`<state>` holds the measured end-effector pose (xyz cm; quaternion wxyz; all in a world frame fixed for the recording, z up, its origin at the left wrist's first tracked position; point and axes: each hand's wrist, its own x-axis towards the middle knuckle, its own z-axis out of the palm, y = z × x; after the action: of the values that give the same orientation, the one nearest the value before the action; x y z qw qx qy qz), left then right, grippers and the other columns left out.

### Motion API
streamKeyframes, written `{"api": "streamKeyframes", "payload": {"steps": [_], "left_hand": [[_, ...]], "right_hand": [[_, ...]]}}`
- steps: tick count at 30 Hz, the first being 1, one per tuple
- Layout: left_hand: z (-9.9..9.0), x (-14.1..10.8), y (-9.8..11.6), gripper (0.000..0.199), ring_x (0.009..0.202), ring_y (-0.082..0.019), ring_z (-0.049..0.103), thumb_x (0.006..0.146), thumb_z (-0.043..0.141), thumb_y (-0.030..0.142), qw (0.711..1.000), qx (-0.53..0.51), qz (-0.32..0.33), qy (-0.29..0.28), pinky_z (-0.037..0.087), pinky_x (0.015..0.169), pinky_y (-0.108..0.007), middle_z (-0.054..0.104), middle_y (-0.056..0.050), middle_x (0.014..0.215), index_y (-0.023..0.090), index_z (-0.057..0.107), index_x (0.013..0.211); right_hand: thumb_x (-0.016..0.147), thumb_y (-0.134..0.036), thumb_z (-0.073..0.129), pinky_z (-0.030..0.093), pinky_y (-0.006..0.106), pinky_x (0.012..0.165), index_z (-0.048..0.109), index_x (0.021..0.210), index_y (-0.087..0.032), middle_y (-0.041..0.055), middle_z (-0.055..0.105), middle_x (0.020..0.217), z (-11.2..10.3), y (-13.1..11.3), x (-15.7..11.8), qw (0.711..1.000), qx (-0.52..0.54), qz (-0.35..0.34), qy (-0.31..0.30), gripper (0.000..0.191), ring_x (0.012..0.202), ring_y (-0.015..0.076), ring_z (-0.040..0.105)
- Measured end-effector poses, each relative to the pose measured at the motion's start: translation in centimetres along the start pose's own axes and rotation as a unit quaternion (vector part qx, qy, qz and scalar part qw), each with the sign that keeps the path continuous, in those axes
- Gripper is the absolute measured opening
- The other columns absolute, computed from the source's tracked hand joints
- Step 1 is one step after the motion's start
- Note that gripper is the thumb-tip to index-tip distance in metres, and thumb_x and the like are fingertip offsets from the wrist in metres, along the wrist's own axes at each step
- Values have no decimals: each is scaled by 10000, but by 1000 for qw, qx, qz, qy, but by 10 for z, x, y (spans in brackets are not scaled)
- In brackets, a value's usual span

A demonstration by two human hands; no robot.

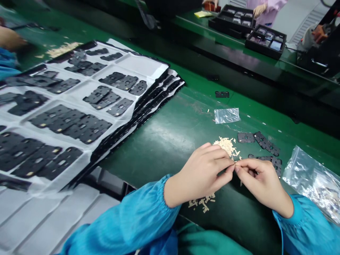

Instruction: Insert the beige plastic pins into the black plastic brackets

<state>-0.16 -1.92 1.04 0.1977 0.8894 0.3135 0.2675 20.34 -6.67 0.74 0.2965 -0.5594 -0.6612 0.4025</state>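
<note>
Pinched item: hidden by the fingertips of the left hand (pixel 199 175) and right hand (pixel 261 184).
White tray stack (pixel 138 67): cut off by the left edge.
Co-worker's hand (pixel 10 38): blurred, cut off by the left edge.
Plastic bag (pixel 310 180): cut off by the right edge; contents too small to tell.
Beige scraps (pixel 225 146): individual shapes too small to tell.
Far black trays (pixel 265 40): contents too small to tell.

Stacked trays (pixel 87 106) on left of workbench (pixel 170 138), flat parts (pixel 98 95) in tray compartments. Right of stack: small plastic bag (pixel 227 115), lone part (pixel 222 94) behind it. Scrap pile (pixel 224 145) just behind left hand (pixel 199 175); smaller scrap pile (pixel 202 202) before it. Loose parts (pixel 265 143) behind right hand (pixel 262 182). Large plastic bag (pixel 310 180) right of that hand. Behind: second bench (pixel 207 24), two trays (pixel 265 40) on it, co-worker's hand (pixel 259 10) beside them.
</note>
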Motion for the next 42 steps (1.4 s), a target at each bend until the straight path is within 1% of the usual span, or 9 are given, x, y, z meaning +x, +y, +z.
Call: {"api": "streamKeyframes", "payload": {"steps": [7,11,17,20,23,26,31,35,42], "left_hand": [[3,0,0,252,712,-178,578,1011,538,183,996,60,55,21,359,648,-349,682,-25,762,153,727,846],[7,1,-8,235,748,-175,609,1000,525,170,998,54,31,24,391,658,-332,698,-16,784,169,706,851],[13,0,-28,270,688,-201,589,1012,554,255,989,144,-31,32,375,629,-348,670,-26,719,174,688,792],[15,-1,-20,106,745,-192,613,982,602,197,987,132,34,90,397,647,-337,718,-30,850,175,705,977],[18,-1,-9,96,740,-186,622,939,651,148,976,143,98,131,405,641,-341,740,-25,854,155,700,1021],[22,1,-5,88,706,-185,632,932,656,152,975,143,97,138,405,606,-348,750,-31,829,138,708,1001],[22,5,-7,88,722,-167,676,914,669,134,986,-45,10,162,501,651,-321,756,-29,836,172,745,938],[14,7,-4,134,733,-154,690,895,661,99,958,-250,-76,120,562,680,-286,752,-34,821,178,766,867],[11,10,2,146,742,-166,673,885,654,118,947,-295,-107,63,562,682,-303,735,-37,806,178,788,878]], "right_hand": [[937,-241,611,393,235,526,750,821,-190,-31,561,584,0,1,-2,999,31,34,3,188,531,110,470],[909,-250,633,361,233,508,755,798,-177,-43,506,556,1,0,-1,996,66,50,15,180,513,99,422],[823,-275,681,349,223,481,767,759,-166,-30,556,542,-1,2,8,982,118,133,63,153,494,97,447],[811,-313,690,359,228,475,771,764,-157,-25,573,516,-2,4,13,972,144,173,74,182,471,102,470],[825,-364,701,363,232,477,775,786,-151,-29,562,489,-3,3,15,967,168,182,64,229,456,101,463],[843,-421,720,373,234,493,780,835,-152,-29,565,518,-4,-1,13,969,182,164,44,276,480,101,469],[841,-425,759,321,240,488,769,887,-160,-48,513,561,-10,-2,11,981,146,118,52,269,507,96,418],[845,-373,765,288,250,496,740,922,-164,-64,479,581,-15,-1,12,989,100,76,83,225,515,91,360],[886,-340,720,295,248,488,733,853,-182,-60,468,561,-15,-5,11,996,55,49,53,162,512,100,375]]}}
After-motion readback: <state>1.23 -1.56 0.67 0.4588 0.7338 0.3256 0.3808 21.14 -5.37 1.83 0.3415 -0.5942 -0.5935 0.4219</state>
